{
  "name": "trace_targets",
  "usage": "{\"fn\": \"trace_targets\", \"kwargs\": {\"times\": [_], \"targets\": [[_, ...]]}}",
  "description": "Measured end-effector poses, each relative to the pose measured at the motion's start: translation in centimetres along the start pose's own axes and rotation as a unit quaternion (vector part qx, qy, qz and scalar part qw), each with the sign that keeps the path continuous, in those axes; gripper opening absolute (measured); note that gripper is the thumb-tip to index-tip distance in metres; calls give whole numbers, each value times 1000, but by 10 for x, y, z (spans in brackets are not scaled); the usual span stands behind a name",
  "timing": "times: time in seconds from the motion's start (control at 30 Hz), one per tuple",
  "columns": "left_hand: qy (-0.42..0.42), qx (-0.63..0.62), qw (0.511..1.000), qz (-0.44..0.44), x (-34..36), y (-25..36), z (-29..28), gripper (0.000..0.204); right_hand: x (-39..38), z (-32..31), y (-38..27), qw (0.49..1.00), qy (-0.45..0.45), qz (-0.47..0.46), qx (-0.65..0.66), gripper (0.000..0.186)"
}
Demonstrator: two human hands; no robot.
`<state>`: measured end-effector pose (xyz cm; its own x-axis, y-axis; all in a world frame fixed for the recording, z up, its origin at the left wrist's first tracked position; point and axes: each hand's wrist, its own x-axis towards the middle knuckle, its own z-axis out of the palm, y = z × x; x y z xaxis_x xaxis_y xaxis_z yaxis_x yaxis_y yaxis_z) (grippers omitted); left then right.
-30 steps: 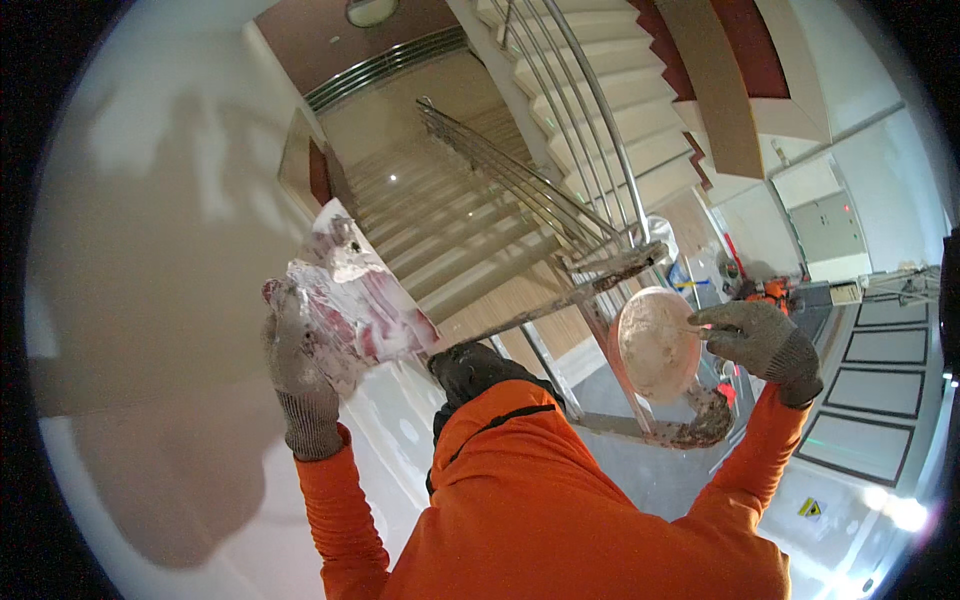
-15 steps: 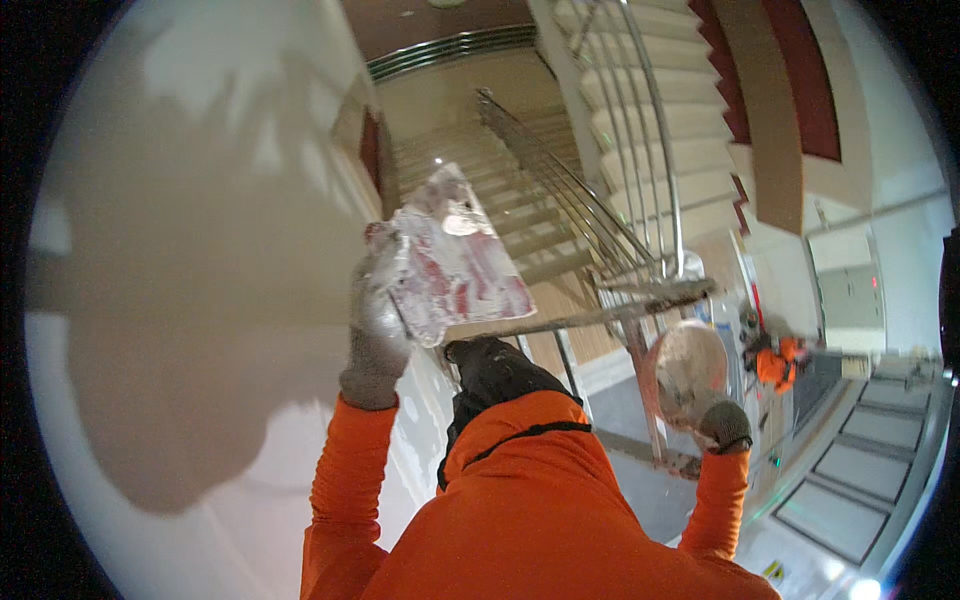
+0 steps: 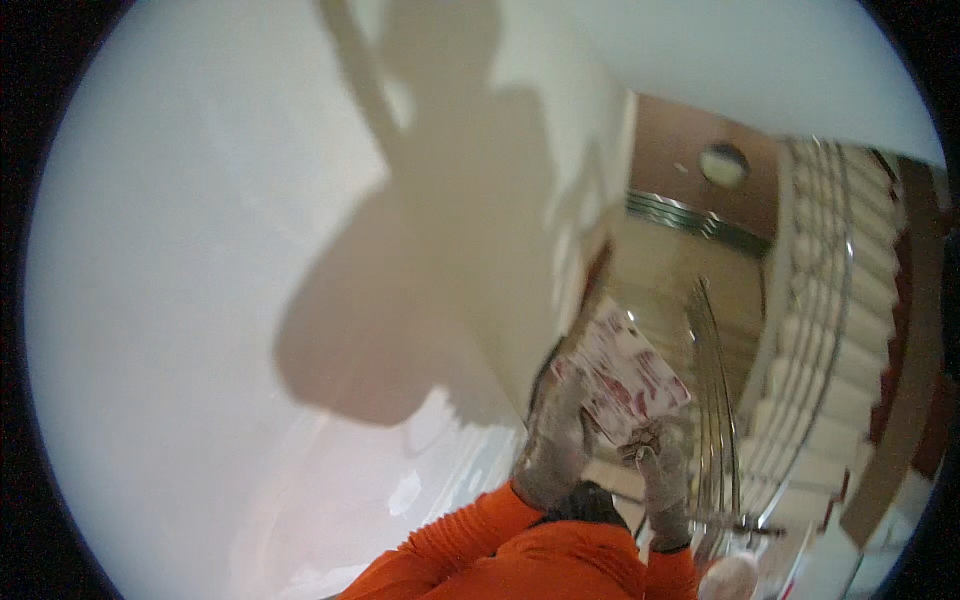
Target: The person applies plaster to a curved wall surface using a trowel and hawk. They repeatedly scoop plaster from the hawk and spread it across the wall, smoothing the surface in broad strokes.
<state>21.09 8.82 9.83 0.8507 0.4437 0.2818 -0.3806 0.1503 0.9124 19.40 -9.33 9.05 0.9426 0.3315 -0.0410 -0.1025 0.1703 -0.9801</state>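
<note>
Board (image 3: 640, 372), flat, pale, smeared white and reddish; lies tilted in the gloved hands, to the right of the wall (image 3: 200, 300) and in front of the stair railing (image 3: 712, 400). Left hand (image 3: 560, 445): clamped on the board's left corner and lower-left edge. Right hand (image 3: 662, 465): fingers curled at the board's bottom corner; blur hides whether they close on that corner or on something small. Round tub (image 3: 730, 578): at the picture's lower edge, beyond the right sleeve (image 3: 670, 574). Handling, as judged: the board sits best near level, left grip firm, right fingers clear of the smeared face, loose material away from the edges.
</note>
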Motion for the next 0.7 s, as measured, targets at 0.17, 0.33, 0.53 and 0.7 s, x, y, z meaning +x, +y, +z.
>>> {"fn": "trace_targets", "kwargs": {"times": [0.17,0.33,0.53,0.7], "targets": [[122,114,984,60,-27,-22,6,40,38,35,54,997,9,-50,55,61],[137,45,987,-77,-28,12,11,30,53,38,70,958,48,28,283,55],[186,-39,981,-43,-19,17,-12,25,73,71,47,937,21,-40,346,48],[191,23,981,-24,-25,16,14,24,104,56,86,957,-13,-198,213,49]]}}
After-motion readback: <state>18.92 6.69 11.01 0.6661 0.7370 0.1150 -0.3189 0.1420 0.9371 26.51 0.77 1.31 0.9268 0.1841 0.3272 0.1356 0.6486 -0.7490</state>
